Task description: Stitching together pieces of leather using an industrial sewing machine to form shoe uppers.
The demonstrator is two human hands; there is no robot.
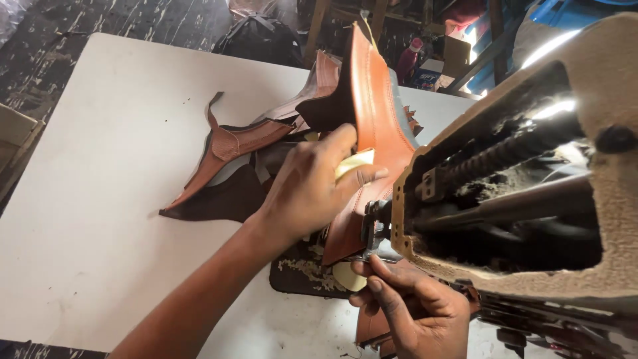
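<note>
My left hand point(312, 189) grips a tan-brown leather shoe upper point(375, 113) that stands upright, with a pale yellow lining piece point(352, 163) under my thumb and fingers. The upper's lower edge sits at the needle and presser foot point(373, 229) of a worn beige sewing machine point(531, 186). My right hand point(409, 306) is below the machine head, its fingers pinching the lower edge of the same leather by the foot. A dark plate point(299, 276) with crumbs lies under the work.
More cut brown leather pieces point(226, 169) lie piled on the white table point(100, 166) behind my left hand. A black bag point(259, 36), a bottle point(409, 60) and boxes stand past the table's far edge. A cardboard edge point(16, 136) shows at the left.
</note>
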